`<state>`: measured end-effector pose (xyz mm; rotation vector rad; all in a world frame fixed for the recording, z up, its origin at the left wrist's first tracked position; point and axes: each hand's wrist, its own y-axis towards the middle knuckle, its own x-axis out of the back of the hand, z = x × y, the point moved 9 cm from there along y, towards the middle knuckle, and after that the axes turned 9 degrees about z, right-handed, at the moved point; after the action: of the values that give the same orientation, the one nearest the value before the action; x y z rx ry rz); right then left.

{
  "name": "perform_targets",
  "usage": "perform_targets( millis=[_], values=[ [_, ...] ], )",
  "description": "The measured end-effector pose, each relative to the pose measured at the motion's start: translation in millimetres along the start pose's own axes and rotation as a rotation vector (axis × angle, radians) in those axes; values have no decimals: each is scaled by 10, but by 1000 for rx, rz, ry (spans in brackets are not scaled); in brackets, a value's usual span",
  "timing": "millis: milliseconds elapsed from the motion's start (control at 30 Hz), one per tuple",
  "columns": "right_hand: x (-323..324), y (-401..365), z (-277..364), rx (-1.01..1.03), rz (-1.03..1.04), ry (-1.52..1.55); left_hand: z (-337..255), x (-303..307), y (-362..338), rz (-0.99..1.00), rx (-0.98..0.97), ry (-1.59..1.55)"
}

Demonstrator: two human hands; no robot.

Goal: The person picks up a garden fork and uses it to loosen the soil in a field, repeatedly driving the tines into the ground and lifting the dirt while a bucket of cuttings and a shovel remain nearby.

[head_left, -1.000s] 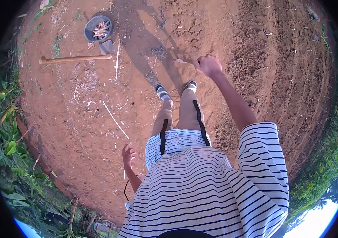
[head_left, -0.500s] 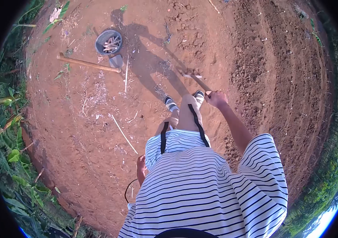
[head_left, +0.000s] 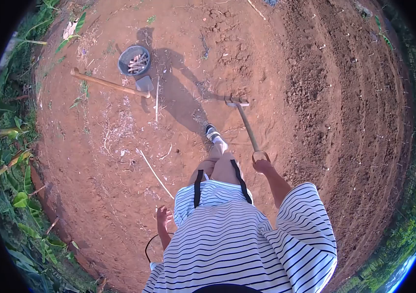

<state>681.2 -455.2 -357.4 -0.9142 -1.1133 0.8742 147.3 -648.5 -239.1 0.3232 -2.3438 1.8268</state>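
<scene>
My right hand is closed around the D-shaped grip at the end of a rake. The rake's wooden shaft slopes away from me, and its wide head with a pale crossbar rests on the soil ahead. My left hand hangs by my left side with its fingers apart, holding nothing. A thin pale stick lies on the ground just ahead of that hand.
Ahead left stands a dark bucket with several short cut stems. Beside it lies a hoe with a wooden handle. Tilled rows run along the right. Green plants border the left edge.
My right hand has come back closer to my body with the rake's grip, while its head stays on the ground. My left hand has opened somewhat. My legs have shifted in a step.
</scene>
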Motion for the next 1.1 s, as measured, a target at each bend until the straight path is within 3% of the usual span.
perform_targets(
  millis=[133, 200, 233, 267, 367, 500, 600, 733, 800, 833, 867, 933, 1033, 1100],
  values=[
    [1139, -483, 373, 41, -172, 44, 190, -232, 164, 94, -17, 52],
    [2056, -867, 672, 56, -396, 15, 259, -354, 224, 142, -46, 63],
    [2505, -931, 748, 101, -681, -83, 191, -428, 161, 151, -77, 67],
    [2917, -1238, 891, 89, -557, 18, 176, -493, 101, 160, -112, 71],
    [3835, -1940, 1022, 188, -857, -14, 318, -580, 84, 146, -189, 91],
    [4167, -3209, 1204, 241, -998, -160, 831, -729, 122, 186, -147, 62],
    [3934, -4316, 1627, 294, -979, -133, 1128, -777, 70, 244, -113, 94],
    [3714, -4014, 1538, 321, -752, -49, 1398, -664, 4, 304, -55, 164],
    [3650, -3242, 1433, 492, -860, -119, 1229, -382, -208, 210, -48, 166],
    [3523, -2674, 1307, 331, -1112, -264, 1113, -242, -303, 125, -61, 154],
    [3307, -1838, 1134, 62, -830, -252, 1085, -88, -293, 63, -100, 145],
    [2738, -1017, 1095, 58, -863, -246, 1087, 242, -438, -22, -132, 136],
    [2689, -1023, 1078, 75, -685, -152, 1229, 570, -546, -117, -138, 18],
    [2829, -1067, 1080, 54, -697, -193, 1251, 525, -498, -109, -105, -10]
  ],
)
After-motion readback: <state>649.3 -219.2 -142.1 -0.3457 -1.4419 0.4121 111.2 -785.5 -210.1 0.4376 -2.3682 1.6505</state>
